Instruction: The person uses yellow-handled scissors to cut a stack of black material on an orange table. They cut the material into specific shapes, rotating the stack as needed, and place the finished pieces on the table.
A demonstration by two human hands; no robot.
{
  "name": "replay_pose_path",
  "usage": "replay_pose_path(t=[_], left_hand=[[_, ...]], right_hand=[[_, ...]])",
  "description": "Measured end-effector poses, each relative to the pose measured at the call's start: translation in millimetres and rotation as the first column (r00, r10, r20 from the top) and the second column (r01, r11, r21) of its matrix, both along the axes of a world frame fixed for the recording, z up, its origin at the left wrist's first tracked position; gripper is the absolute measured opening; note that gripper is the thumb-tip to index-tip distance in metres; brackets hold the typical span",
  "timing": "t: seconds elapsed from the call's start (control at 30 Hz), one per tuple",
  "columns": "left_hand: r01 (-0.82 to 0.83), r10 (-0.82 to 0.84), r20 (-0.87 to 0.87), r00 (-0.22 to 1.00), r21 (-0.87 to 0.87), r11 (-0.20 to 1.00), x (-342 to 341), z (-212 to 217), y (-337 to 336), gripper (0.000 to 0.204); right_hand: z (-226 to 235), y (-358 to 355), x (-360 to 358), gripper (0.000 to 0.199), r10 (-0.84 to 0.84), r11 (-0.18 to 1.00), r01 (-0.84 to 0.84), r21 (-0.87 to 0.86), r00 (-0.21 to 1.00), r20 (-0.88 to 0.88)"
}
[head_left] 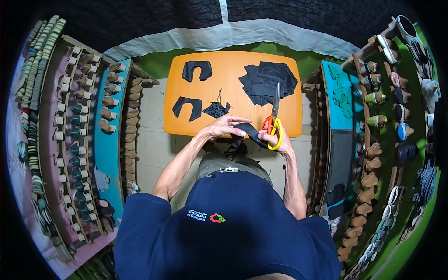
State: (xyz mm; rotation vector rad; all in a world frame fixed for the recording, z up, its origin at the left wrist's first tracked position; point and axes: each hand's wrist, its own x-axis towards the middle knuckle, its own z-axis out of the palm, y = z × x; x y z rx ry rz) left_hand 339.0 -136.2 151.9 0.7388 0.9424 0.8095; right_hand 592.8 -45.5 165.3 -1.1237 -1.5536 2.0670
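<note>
My left hand pinches the left end of a black piece of sheet material just off the table's near edge. My right hand is at the piece's other end and holds a pair of scissors. The scissors have one orange and one yellow handle loop, and their blades point away from me, close together. Two black U-shaped cut pieces lie on the left of the table. Near my left hand are small dark scraps.
An orange table with rounded corners stands before me. At its far right lies a loose stack of black sheets. Racks of shoe lasts line the left side, with more lasts and shoes on the right. A dark curtain hangs behind.
</note>
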Motion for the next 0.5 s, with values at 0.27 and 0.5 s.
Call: replay_pose_path(t=[0.27, 0.5], left_hand=[[-0.150, 0.171, -0.132, 0.976, 0.153, 0.977, -11.8, 15.0, -21.1, 0.063], [0.120, -0.083, -0.279, 0.957, 0.120, 0.985, -21.1, 21.0, -28.8, 0.033]], right_hand=[[-19.2, -3.6, -18.6, 0.033, 0.075, 0.996, -0.072, 0.054, 0.996, -0.056], [-17.6, 7.3, -26.6, 0.031, 0.115, 0.986, -0.110, 0.129, 0.993, -0.036]])
